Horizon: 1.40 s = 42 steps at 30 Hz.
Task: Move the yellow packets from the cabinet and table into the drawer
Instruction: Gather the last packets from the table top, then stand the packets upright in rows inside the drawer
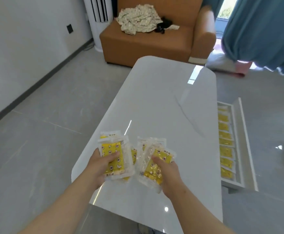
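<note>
We've got yellow packets [116, 159] gripped in both hands, left [98, 168] and right [167, 173]; next, carry them to the open drawer [239, 142].

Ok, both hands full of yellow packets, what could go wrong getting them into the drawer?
The left hand and right hand each grip a loose, fanned stack of packets; some could slip onto the table or floor. The drawer already holds a row of packets, so more may spill over its edge.
</note>
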Each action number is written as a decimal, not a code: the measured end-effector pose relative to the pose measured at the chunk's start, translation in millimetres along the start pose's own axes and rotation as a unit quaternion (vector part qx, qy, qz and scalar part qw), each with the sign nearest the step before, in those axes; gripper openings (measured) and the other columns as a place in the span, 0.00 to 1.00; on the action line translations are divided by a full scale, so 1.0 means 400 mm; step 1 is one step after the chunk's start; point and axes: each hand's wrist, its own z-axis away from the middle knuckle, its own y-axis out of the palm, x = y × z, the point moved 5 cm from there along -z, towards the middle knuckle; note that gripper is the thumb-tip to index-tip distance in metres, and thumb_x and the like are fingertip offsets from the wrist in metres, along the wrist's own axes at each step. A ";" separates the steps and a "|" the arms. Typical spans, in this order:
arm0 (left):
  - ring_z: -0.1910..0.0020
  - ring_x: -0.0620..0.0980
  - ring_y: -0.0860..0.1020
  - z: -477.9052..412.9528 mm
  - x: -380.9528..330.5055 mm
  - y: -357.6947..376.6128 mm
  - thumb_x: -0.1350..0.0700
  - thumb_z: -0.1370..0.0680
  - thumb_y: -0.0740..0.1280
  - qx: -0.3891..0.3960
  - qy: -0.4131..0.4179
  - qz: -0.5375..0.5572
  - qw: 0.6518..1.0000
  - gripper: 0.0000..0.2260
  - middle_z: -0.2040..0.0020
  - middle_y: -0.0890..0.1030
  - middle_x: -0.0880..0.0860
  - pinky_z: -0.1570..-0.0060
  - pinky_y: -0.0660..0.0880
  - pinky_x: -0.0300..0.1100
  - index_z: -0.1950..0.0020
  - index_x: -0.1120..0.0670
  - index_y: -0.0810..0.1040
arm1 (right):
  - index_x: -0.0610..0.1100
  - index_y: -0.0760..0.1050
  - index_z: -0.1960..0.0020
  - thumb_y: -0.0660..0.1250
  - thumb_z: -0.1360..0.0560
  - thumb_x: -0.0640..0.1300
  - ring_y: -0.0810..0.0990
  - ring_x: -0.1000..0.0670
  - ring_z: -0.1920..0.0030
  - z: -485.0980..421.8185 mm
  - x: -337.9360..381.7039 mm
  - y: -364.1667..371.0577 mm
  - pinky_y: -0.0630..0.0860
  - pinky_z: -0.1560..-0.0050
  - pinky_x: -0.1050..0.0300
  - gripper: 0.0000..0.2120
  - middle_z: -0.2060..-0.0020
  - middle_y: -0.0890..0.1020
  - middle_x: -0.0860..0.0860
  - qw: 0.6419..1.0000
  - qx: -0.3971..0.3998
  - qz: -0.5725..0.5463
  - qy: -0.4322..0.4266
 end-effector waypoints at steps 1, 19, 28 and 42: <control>0.54 0.57 0.81 0.035 -0.001 0.020 0.63 0.28 0.71 0.015 -0.001 0.008 1.000 0.14 0.49 0.81 0.56 0.64 0.79 0.52 0.46 0.53 0.73 | 0.43 0.79 0.48 0.70 0.27 0.39 0.84 0.42 0.57 0.038 0.010 -0.022 0.82 0.58 0.49 0.08 0.55 0.85 0.43 1.000 0.007 -0.005 0.001; 0.55 0.60 0.82 0.400 0.203 0.855 0.66 0.25 0.67 0.177 0.009 -0.005 0.984 0.12 0.52 0.83 0.60 0.57 0.79 0.56 0.42 0.57 0.76 | 0.40 0.77 0.45 0.67 0.24 0.37 0.84 0.39 0.56 0.255 0.285 -0.808 0.80 0.55 0.42 0.08 0.55 0.85 0.40 0.996 -0.001 -0.083 -0.042; 0.58 0.58 0.81 0.492 0.321 1.246 0.65 0.24 0.67 0.184 -0.014 -0.008 0.983 0.12 0.53 0.82 0.60 0.67 0.80 0.51 0.42 0.58 0.75 | 0.40 0.77 0.44 0.66 0.24 0.37 0.83 0.39 0.53 0.227 0.458 -1.196 0.79 0.53 0.42 0.09 0.53 0.84 0.40 0.996 -0.021 -0.065 -0.050; 0.59 0.59 0.83 0.163 0.184 1.647 0.65 0.25 0.66 0.227 -0.054 -0.033 0.972 0.13 0.53 0.83 0.61 0.66 0.81 0.50 0.41 0.59 0.76 | 0.41 0.78 0.48 0.67 0.25 0.38 0.84 0.41 0.57 -0.171 0.816 -1.301 0.81 0.56 0.44 0.06 0.58 0.86 0.42 0.999 -0.021 -0.007 -0.033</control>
